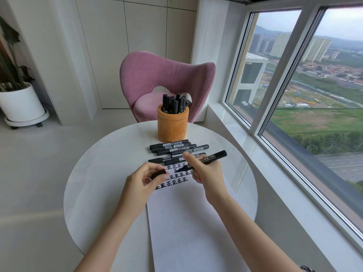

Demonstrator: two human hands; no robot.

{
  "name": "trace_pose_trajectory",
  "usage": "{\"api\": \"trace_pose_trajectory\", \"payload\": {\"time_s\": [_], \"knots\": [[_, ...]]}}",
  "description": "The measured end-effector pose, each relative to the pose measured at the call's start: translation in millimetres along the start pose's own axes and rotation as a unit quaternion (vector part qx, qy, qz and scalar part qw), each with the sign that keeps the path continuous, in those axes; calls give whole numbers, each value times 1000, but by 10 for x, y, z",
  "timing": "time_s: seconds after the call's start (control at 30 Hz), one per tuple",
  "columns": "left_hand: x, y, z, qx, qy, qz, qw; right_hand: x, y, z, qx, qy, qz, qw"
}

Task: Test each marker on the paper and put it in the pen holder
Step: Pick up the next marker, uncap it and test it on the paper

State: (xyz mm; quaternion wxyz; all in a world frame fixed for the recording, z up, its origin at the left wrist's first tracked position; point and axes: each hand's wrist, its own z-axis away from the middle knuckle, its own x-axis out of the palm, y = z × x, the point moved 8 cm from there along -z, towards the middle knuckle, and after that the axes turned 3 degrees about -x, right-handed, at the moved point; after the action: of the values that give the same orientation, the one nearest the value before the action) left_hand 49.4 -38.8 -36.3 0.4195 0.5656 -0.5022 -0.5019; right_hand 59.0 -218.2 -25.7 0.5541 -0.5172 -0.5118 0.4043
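right hand [206,173] grip clenched on uncapped black plastic marker [214,156], tip over marked rows of white paper sheet [186,222] on round white bench [98,173], contact unclear | left hand [141,181] pinches black cap [158,173] | risk: wet tip smudges fingers, cap slips, forearm knocks loose black markers [176,148] near carved wooden pen holder [172,124]

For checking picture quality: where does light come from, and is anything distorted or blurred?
Head view: soft daylight comes through the window on the right; head view edges: the wide lens slants its frame; head view centre: the marker label in the right hand is readable.
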Motion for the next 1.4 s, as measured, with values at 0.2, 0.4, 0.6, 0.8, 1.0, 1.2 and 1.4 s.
{"api": "trace_pose_trajectory", "payload": {"time_s": [0.2,0.4,0.6,0.8,1.0,1.2,1.4], "knots": [[69,107,2,2,-15,-15,1000,107,-88,45,-15,1,-24,1000],[163,164,78,-4,-8,1,1000,233,-86,123,-34,-17,13,999],[130,269,166,43,38,-21,998,301,-68,166,-24,-13,-22,999],[69,402,150,74,59,-56,994,394,-86,168,10,-67,-27,997],[-13,550,89,105,81,-95,987,295,-45,201,83,-88,78,990],[-180,602,12,106,118,-111,981,226,-473,158,-184,-46,176,966],[-90,765,-68,126,104,-122,979,559,-633,170,-375,-130,340,852]]}}
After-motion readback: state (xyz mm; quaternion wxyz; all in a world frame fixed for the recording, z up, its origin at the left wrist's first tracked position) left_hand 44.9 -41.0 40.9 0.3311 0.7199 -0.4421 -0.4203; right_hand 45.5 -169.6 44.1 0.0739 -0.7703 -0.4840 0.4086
